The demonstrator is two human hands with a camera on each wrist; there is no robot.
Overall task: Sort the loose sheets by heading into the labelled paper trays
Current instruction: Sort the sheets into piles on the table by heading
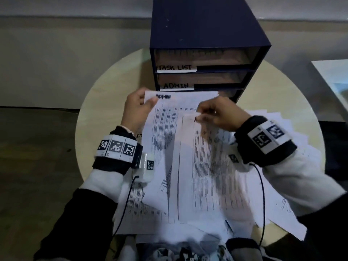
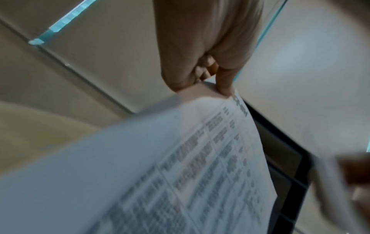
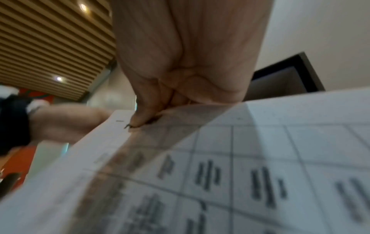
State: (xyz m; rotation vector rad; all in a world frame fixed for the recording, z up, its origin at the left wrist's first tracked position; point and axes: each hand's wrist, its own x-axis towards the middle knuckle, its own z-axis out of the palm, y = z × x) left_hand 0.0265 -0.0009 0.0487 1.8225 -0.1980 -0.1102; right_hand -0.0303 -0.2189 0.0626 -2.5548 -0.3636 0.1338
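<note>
My left hand [image 1: 140, 106] pinches the top left corner of a printed sheet headed ADMIN [image 1: 169, 129], lifted above the table. In the left wrist view the thumb and fingers [image 2: 224, 85] clamp that sheet [image 2: 180, 158] at its edge. My right hand [image 1: 212, 113] pinches the top of a second printed sheet [image 1: 212, 166] that overlaps the first on the right; its heading is hidden by my fingers. In the right wrist view the fingertips [image 3: 144, 121] press on this sheet [image 3: 240, 158]. The dark blue tray unit [image 1: 205, 34] stands just behind, with labels TASK LIST [image 1: 176, 68] and ADMIN [image 1: 176, 86].
More loose printed sheets [image 1: 282, 140] lie spread over the round pale table [image 1: 105, 95], mostly to the right and under my arms. A white object [image 1: 335, 76] sits at the right edge. The lowest tray is hidden behind the lifted sheets.
</note>
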